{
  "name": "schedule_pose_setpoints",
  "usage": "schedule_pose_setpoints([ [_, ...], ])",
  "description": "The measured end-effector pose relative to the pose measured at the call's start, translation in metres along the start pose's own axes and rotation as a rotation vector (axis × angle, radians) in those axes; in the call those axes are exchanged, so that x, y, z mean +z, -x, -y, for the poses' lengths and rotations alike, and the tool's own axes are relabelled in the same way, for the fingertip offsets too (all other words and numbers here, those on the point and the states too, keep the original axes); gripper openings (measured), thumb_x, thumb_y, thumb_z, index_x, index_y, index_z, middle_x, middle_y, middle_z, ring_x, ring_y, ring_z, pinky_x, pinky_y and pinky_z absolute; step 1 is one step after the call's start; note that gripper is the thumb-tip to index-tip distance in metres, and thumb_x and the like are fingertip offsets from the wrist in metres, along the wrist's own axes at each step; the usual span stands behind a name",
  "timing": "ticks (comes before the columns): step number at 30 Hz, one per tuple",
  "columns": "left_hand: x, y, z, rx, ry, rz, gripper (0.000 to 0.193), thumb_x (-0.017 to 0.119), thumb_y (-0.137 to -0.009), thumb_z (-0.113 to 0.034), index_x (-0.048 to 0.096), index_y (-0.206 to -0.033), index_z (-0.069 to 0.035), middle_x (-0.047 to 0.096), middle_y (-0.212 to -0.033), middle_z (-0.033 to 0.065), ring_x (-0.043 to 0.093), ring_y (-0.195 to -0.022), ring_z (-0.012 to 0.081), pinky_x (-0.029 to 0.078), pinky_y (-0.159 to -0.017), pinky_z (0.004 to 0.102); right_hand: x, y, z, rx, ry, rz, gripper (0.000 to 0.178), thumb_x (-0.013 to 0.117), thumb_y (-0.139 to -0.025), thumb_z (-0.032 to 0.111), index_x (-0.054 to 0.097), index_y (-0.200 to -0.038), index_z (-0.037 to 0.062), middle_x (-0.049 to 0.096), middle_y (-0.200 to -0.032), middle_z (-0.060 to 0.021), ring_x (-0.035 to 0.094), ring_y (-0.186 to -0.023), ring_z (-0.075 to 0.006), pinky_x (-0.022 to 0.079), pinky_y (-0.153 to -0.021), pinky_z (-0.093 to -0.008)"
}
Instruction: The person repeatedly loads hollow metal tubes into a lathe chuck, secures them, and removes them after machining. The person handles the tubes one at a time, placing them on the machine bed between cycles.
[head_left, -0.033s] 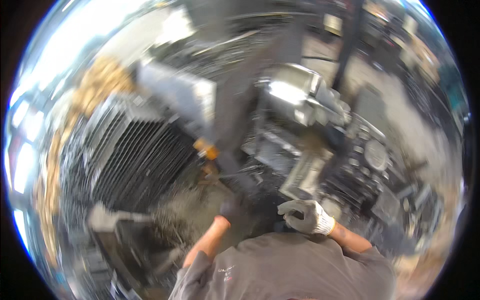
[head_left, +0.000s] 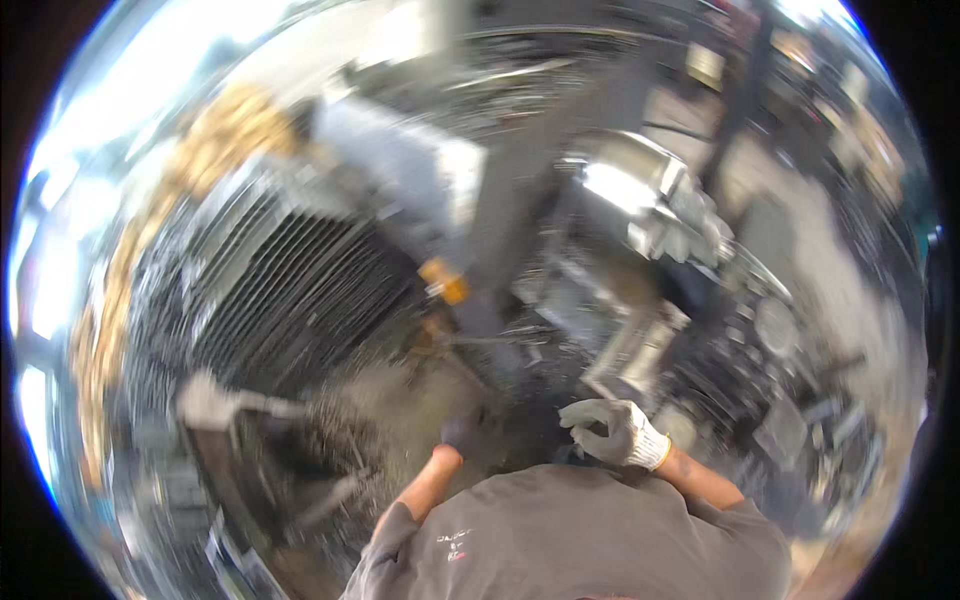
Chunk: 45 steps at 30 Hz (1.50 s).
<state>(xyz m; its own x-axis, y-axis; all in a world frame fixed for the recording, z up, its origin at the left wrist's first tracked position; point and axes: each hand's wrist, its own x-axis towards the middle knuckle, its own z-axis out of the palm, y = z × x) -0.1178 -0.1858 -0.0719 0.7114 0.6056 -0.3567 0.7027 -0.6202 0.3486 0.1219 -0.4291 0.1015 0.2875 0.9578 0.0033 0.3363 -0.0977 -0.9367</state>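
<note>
My right hand, in a grey glove with a white cuff, is held just in front of my body. Its thumb and fingers curve apart around a gap, and I see nothing between them. Beyond it lies a pale metal channel-shaped piece, the nearest thing to that hand. My left hand looks dark, perhaps gloved, and is smeared into the dark ground. Its fingers cannot be made out, nor whether it holds anything. Dusty grey-brown ground shows beside it.
A tall stack of dark ribbed slabs stands left. Ahead are a yellow-orange piece, a dark beam and a pale boxy panel. A shiny metal drum-shaped machine stands right, with scattered metal parts. Much is blurred.
The surroundings have shifted to the right in the picture as my head turns. Both hands keep nearly the same place and pose against my body.
</note>
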Motion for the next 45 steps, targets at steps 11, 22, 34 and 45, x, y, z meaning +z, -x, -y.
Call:
schedule_pose_setpoints([
  [11,0.304,0.587,0.302,-2.087,0.814,-0.907,0.055,0.069,-0.095,-0.049,0.073,-0.135,-0.012,0.076,-0.130,0.0162,0.073,-0.119,0.0358,0.059,-0.101,0.0448,0.264,-0.151,-0.190,-0.479,0.767,0.883,0.021,0.068,-0.089,0.025,0.081,-0.102,0.0135,0.080,-0.107,-0.0101,0.076,-0.102,-0.0342,0.061,-0.089,-0.0449],
  [22,0.355,0.566,0.097,-2.319,0.545,-1.012,0.039,0.062,-0.098,-0.034,0.071,-0.111,0.000,0.074,-0.101,0.0186,0.071,-0.098,0.0306,0.056,-0.088,0.0448,0.420,-0.345,-0.334,-1.149,1.396,1.566,0.028,0.070,-0.093,0.041,0.084,-0.104,0.0196,0.081,-0.113,-0.0087,0.077,-0.108,-0.0296,0.060,-0.091,-0.0439],
  [34,0.306,0.750,0.016,-2.985,0.205,-2.145,0.071,0.036,-0.114,-0.056,0.048,-0.156,0.000,0.063,-0.149,0.0243,0.067,-0.125,0.0452,0.054,-0.103,0.0513,0.676,-0.344,-0.116,-1.413,1.039,1.283,0.028,0.060,-0.101,0.025,0.083,-0.110,0.0125,0.081,-0.103,-0.0148,0.080,-0.084,-0.0237,0.061,-0.071,-0.0364],
  [45,0.346,0.782,0.012,-2.096,0.536,-3.037,0.054,0.046,-0.112,-0.049,0.069,-0.130,-0.003,0.075,-0.116,0.0152,0.071,-0.096,0.0311,0.057,-0.087,0.0454,0.779,-0.189,0.070,-0.681,0.869,1.686,0.036,0.066,-0.095,0.027,0.079,-0.117,0.0006,0.081,-0.091,-0.0154,0.078,-0.080,-0.0229,0.061,-0.078,-0.0392],
])
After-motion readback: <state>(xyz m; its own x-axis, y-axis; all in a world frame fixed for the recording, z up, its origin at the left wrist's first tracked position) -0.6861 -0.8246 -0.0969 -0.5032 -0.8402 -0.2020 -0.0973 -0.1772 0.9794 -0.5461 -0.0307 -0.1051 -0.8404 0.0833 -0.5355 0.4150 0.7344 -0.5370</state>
